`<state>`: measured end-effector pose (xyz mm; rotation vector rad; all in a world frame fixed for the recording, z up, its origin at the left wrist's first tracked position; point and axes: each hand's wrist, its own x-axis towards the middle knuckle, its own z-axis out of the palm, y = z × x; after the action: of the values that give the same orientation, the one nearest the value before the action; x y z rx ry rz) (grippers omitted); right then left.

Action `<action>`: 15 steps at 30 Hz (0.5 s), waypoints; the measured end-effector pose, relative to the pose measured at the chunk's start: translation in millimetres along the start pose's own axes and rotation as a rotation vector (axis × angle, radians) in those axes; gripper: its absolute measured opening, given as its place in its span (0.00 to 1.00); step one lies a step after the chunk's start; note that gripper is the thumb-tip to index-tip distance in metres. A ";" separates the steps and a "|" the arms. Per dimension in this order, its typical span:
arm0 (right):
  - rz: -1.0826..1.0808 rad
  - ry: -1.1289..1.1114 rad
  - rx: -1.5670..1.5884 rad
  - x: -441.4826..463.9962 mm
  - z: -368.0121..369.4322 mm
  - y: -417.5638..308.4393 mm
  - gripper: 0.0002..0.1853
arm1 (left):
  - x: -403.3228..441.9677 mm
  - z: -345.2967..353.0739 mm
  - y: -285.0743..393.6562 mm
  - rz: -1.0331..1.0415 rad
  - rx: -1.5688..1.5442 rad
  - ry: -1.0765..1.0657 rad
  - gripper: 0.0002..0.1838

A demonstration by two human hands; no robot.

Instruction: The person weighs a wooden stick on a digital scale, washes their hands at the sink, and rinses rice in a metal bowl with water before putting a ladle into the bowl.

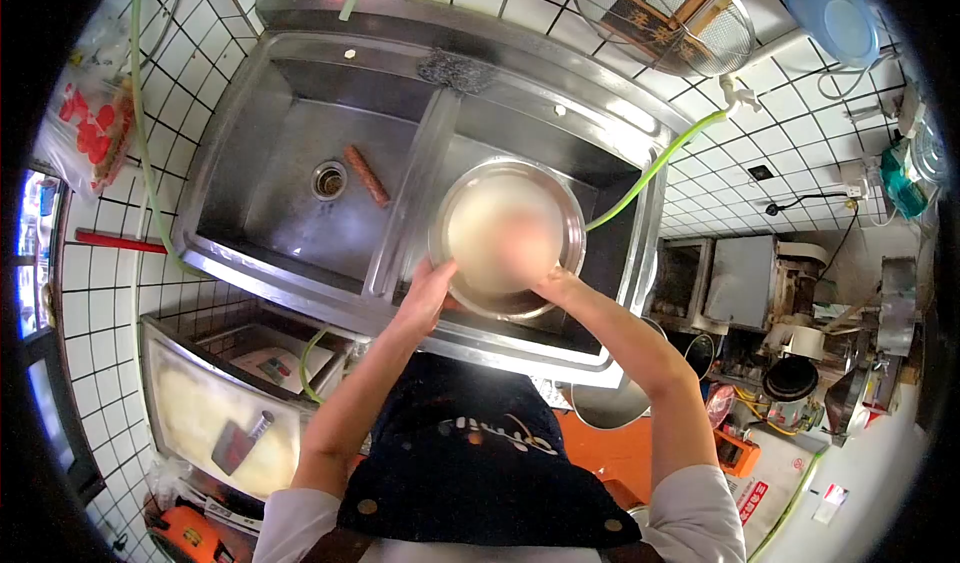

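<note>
A round metal bowl with pale, cloudy contents is over the right basin of a steel double sink. My left hand grips the bowl's near left rim. My right hand is at the bowl's near right side, partly inside it; a blurred patch hides its fingers. The end of a green hose reaches the bowl's right side from a wall tap. In the left basin lies a brown stick-like piece beside the drain.
Wire strainers and a blue basin hang at the upper right. A cleaver lies on a pale board at the lower left. Another metal bowl stands below the sink's right edge. Cookware crowds the right side.
</note>
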<state>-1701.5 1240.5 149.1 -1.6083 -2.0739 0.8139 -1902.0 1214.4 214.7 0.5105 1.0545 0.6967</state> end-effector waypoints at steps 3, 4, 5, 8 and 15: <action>-0.167 0.084 -0.430 -4.3 6.3 -9.1 0.21 | 5.1 0.2 -4.7 0.002 0.019 0.023 0.27; -0.229 0.085 -0.699 -5.1 1.5 -22.2 0.23 | 6.9 -0.8 -7.1 0.003 0.034 0.034 0.27; -0.217 0.025 -0.668 -6.5 -3.8 -26.9 0.25 | 8.4 -2.8 -10.2 0.010 0.035 0.030 0.27; -0.185 -0.152 -0.620 -8.2 -9.0 -24.6 0.31 | 10.4 -9.3 -14.2 0.029 0.039 0.023 0.27; -0.262 -0.398 -0.655 2.5 -13.6 -9.9 0.33 | 3.9 -10.6 -15.3 0.005 0.005 0.071 0.27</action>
<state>-1701.0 1243.9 165.8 -1.4859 -2.9887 0.3964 -1906.2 1207.3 197.6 0.4956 1.1219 0.7214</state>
